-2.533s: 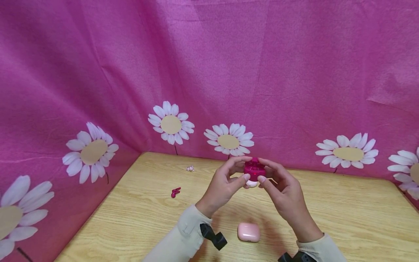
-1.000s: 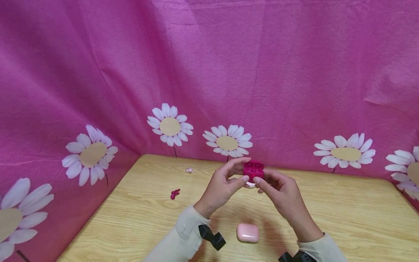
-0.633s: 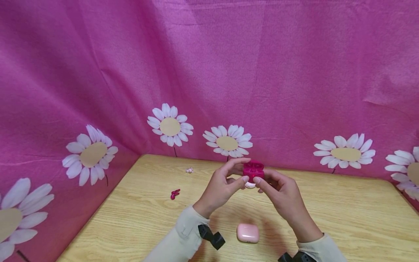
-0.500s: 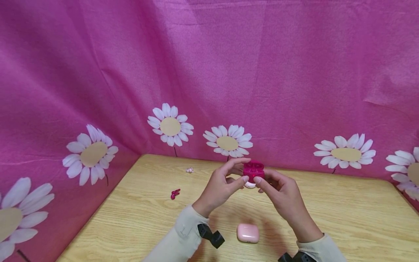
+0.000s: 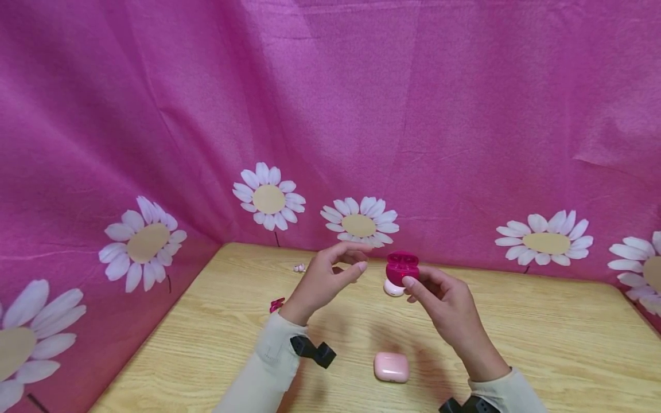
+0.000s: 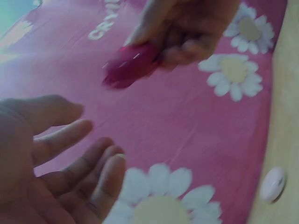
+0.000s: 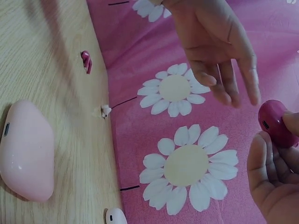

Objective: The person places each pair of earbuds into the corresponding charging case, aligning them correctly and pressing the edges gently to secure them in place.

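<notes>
above a wooden table (image 5: 516,332), now holding a magenta case (image 5: 402,272) aloft in the right hand (image 5: 444,301) alone, having just drawn the left hand (image 5: 322,281) off its other side. half a second ago, still pinching it from both sides; now leaving a gap of air between case and left fingertips. by all appearances, shifting from two-handed handling to a single-handed hold, and so freeing the left hand. spreading the left fingers loosely, bent and apart from the thumb, around nothing; gripping the right end of the case between the right thumb in front and curled fingers farther back. raising the magenta case over the table, hiding the top of a pale case (image 5: 393,289), beyond a pink case (image 5: 391,367) and well to the right of magenta earbuds (image 5: 276,304) and pale earbuds (image 5: 299,268). facing its rounded front toward the wearer, standing its lid (image 5: 403,257) up at the far side, and turning a dark slot (image 7: 266,125) toward the right wrist camera. stretching its long axis from side to side, nearly level in the head view, pointing one end toward the left hand and tucking the other into the grip.
</notes>
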Demonstrator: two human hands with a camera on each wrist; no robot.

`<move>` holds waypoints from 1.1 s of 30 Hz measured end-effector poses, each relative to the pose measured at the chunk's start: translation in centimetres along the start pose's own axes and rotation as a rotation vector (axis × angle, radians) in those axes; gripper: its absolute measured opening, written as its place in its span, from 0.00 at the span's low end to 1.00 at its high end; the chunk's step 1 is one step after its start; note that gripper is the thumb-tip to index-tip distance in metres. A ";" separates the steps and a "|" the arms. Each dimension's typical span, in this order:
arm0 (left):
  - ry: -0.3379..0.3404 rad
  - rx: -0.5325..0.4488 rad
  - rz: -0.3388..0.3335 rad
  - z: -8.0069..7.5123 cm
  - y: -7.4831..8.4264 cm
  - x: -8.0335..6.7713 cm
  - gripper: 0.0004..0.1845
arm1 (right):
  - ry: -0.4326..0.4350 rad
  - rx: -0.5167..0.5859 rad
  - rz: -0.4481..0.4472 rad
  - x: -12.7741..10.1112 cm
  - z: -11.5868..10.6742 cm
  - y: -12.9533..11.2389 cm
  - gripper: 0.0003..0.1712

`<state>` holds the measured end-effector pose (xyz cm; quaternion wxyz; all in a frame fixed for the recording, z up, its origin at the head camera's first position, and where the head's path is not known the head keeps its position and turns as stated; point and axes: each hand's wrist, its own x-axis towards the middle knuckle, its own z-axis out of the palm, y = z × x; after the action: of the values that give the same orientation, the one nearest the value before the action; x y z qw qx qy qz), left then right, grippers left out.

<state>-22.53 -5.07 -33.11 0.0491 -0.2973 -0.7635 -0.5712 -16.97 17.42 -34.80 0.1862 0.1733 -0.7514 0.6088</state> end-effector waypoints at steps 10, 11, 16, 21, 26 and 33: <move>0.038 0.191 -0.014 -4.3 0.0 -0.3 0.14 | -0.016 0.003 -0.005 -0.1 -0.2 0.0 0.12; 0.046 0.204 -0.013 -4.7 0.0 -0.4 0.14 | -0.016 0.004 -0.005 0.0 -0.2 0.0 0.12; 0.059 0.281 -0.048 -6.3 0.0 -0.8 0.13 | -0.008 0.005 -0.005 0.0 -0.2 0.0 0.11; 0.029 0.398 -0.125 -7.7 -0.6 -1.3 0.12 | -0.007 0.002 -0.015 0.1 -0.1 -0.1 0.11; -0.003 0.499 -0.200 -9.0 -1.5 -1.7 0.12 | -0.007 0.002 -0.012 0.0 -0.1 -0.1 0.11; -0.028 0.595 -0.292 -10.7 -2.9 -2.3 0.06 | -0.005 0.007 -0.013 0.0 -0.1 -0.1 0.11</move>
<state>-24.95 -16.11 -32.91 0.0408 -0.1655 -0.9320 -0.3199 -16.88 17.47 -34.71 0.1874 0.1804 -0.7487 0.6098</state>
